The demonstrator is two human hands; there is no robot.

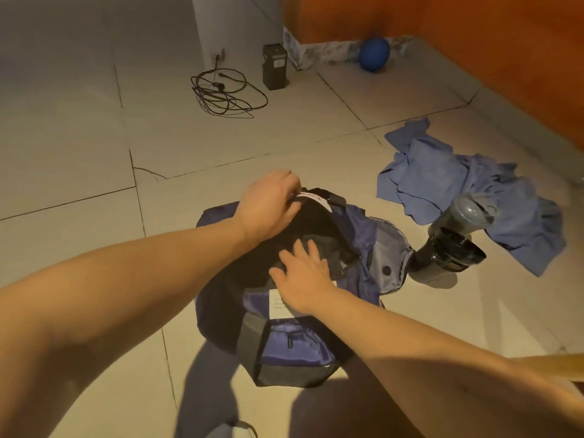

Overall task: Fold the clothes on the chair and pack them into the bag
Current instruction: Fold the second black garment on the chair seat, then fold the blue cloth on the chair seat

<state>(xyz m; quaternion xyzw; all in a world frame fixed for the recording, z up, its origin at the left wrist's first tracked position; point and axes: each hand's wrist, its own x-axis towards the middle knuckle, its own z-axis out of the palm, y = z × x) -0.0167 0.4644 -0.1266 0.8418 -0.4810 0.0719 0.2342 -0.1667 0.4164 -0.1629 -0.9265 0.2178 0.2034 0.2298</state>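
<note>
**Pressing a dark garment down into the bag**

The packing step is under way. The navy bag (pixel 294 346) is standing open on the tiled floor (pixel 79 172), directly below the person. A black garment (pixel 316 222) is filling its mouth.

The left hand (pixel 268 203) is reaching to the far rim of the bag. Its fingers are curling over the edge beside a white tag (pixel 311 196) and appear to be gripping the rim to hold the opening steady. The right hand (pixel 303 276) is lying flat on the garment with fingers spread, pushing it down rather than gripping it.

Just right of the bag, a crumpled heap of blue clothes (pixel 442 184) is lying unfolded on the floor. A dark tumbler (pixel 448 251) is lying between the heap and the bag, touching the edge of the heap. No chair is showing clearly.

By the look of it, the task is only partly done, since the blue heap is waiting to be folded. The next move is likely calling for the right hand to finish flattening the black garment so that room is left on top. After that, both hands would be needed for the blue clothes.

Along the far wall, a coiled cable (pixel 221 93), a black box (pixel 275 66) and a blue ball (pixel 374 53) are sitting well apart from the work.
</note>
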